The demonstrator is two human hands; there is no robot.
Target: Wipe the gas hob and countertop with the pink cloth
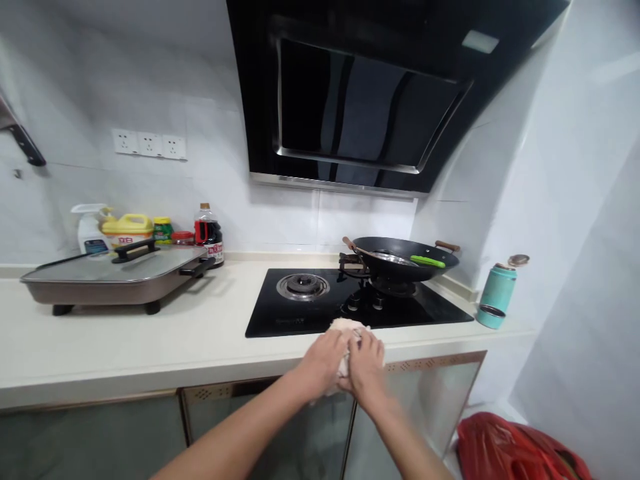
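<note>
A pale, crumpled cloth [345, 325] is bunched between my two hands in front of the counter's edge. My left hand [325, 357] grips it from the left, fingers curled around it. On the other side my right hand [367, 363] is closed on the same cloth, its fingers close to those of the left. Just beyond the hands lies the black glass gas stove [320, 320], with a bare burner [303, 285] on its left. A black wok [395, 257] with wooden handles sits over the right burner, and a bright green handle [428, 261] rests across its rim.
To the left stands a lidded electric pan [100, 290] on short feet. Behind it are a spray bottle [91, 230], a yellow jug [129, 227] and a dark sauce bottle [209, 237]. A turquoise container [497, 297] stands right of the stove. A black range hood [360, 100] hangs above.
</note>
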